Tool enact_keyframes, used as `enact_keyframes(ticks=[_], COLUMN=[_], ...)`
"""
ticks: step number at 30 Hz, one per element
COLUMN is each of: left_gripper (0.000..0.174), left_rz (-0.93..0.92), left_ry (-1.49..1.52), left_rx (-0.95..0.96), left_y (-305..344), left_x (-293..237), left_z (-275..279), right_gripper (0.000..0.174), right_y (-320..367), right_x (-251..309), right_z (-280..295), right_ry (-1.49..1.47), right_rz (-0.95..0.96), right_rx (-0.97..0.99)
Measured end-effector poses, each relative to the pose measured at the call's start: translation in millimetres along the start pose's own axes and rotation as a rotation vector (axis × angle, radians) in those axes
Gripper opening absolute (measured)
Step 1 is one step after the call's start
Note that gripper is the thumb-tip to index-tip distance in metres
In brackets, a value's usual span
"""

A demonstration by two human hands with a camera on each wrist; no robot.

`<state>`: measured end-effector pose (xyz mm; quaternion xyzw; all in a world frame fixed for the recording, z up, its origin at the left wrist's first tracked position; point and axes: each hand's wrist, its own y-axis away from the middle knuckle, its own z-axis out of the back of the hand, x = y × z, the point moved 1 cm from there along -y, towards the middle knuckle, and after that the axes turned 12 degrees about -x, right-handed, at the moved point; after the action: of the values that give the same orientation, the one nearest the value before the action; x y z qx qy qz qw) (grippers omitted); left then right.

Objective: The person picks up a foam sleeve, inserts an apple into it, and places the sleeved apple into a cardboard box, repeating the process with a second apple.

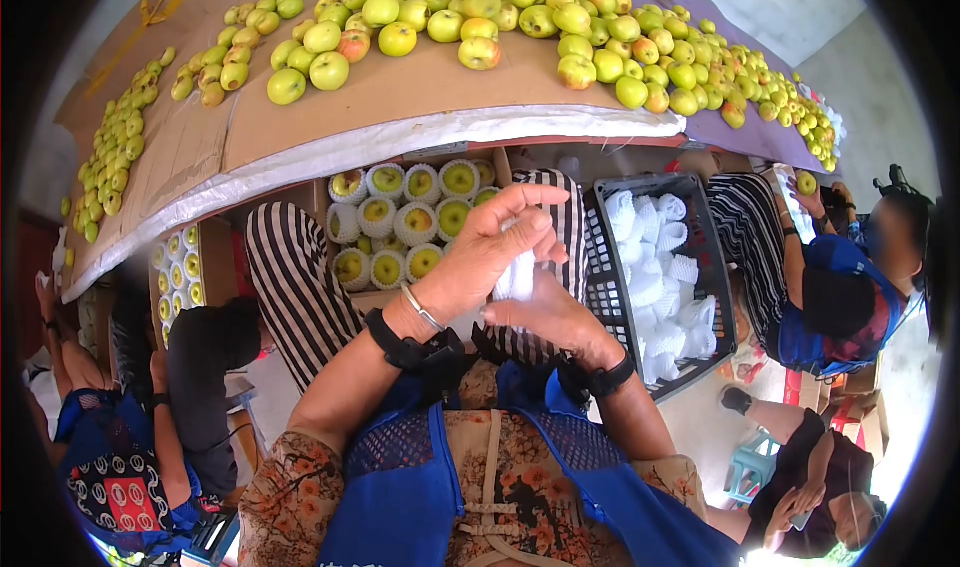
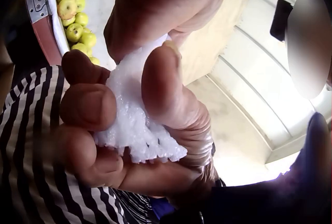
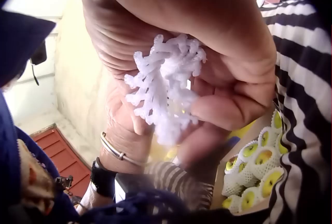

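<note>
A white foam net sleeve (image 1: 516,279) is between both hands, over the lap. My left hand (image 1: 485,257), with a silver bracelet on its wrist, grips it from above with bent fingers. From the other side my right hand (image 1: 555,312) holds the sleeve. In the left wrist view, the right thumb (image 2: 163,81) and curled fingers close round the foam (image 2: 132,99), whose ruffled edge spreads below. The right wrist view looks into the frilled opening of the sleeve (image 3: 166,73). Beyond the hands, a cardboard box (image 1: 503,167) holds apples in foam nets (image 1: 420,222).
Loose green apples (image 1: 480,27) lie across the cardboard-covered table (image 1: 400,107). A black crate (image 1: 725,287) of white foam nets (image 1: 660,297) stands at right. Another box (image 1: 215,257) of netted apples is at left. Other people sit on both sides, one (image 1: 840,287) at far right.
</note>
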<state>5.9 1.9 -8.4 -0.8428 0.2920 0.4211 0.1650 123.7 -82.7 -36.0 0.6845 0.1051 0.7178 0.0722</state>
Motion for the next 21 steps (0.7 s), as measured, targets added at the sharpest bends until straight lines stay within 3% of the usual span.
enact_keyframes(ticks=[6, 21], left_gripper=[0.045, 0.045], left_rz=[0.086, 0.156], left_ry=[0.086, -0.033], left_rx=[-0.054, -0.201], left_y=[-8, -12], left_x=[-4, -9], left_z=[8, 7], right_gripper=[0.03, 0.038], right_y=[-2, -10], right_x=[-4, -1], right_z=[-4, -13], right_ry=[-0.104, 0.053], right_rz=[-0.081, -0.119], right_rx=[0.049, 0.038])
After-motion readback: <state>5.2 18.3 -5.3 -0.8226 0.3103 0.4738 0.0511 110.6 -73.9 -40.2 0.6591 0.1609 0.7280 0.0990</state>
